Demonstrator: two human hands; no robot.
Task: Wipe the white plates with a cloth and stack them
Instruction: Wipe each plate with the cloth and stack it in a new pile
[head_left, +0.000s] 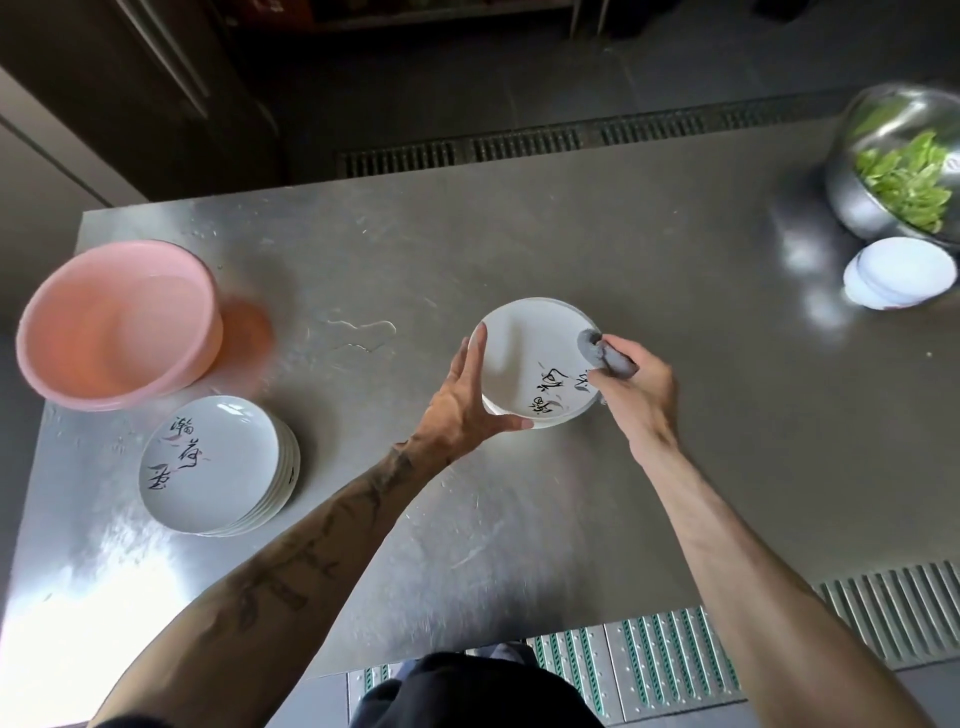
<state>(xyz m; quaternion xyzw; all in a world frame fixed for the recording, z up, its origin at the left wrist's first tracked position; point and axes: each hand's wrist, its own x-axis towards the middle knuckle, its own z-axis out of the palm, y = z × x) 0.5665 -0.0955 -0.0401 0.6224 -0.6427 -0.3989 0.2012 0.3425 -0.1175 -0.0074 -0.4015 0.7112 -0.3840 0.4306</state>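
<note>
A white plate (524, 353) with black brush writing is held tilted above the middle of the steel table (519, 234). My left hand (467, 400) grips its left and near rim, thumb under the bottom edge. My right hand (636, 387) presses a grey cloth (602, 351) against the plate's right rim. At the left, near the front, a stack of several matching white plates (218, 462) rests on the table, the top one showing the same writing.
A pink plastic basin (119, 322) stands at the far left. A steel bowl of green leaves (904, 166) sits at the far right, with small white dishes (898, 278) beside it. A little water (358, 332) lies on the table.
</note>
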